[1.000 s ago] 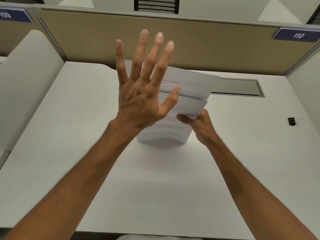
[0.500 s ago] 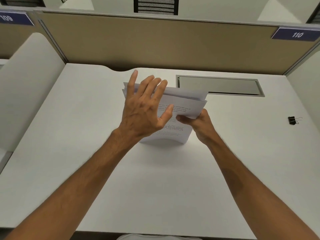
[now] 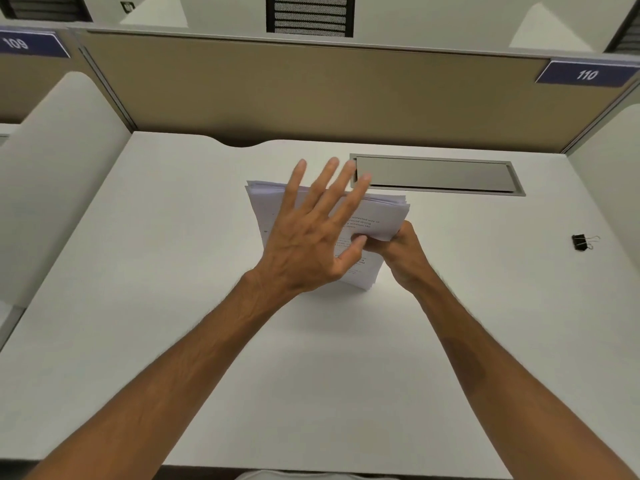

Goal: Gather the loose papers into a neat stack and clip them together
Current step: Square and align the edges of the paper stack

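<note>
A stack of white printed papers point(image 3: 381, 220) stands on its lower edge in the middle of the white desk point(image 3: 138, 306), its top leaning away from me. My right hand point(image 3: 403, 254) grips the stack's right side, thumb on the front sheet. My left hand point(image 3: 311, 230) lies flat over the front of the stack with its fingers spread, reaching past the top edge. A small black binder clip point(image 3: 581, 242) rests on the desk far to the right, apart from both hands.
A grey cable-tray lid point(image 3: 436, 174) is set into the desk just behind the papers. Tan partition walls point(image 3: 311, 95) close the back, and white side panels point(image 3: 52, 188) close the left and right. The desk's front edge is near my body.
My left hand came down from raised and open onto the front of the stack. The top sheets that stuck out have dropped level with the rest. My right hand kept its grip.
</note>
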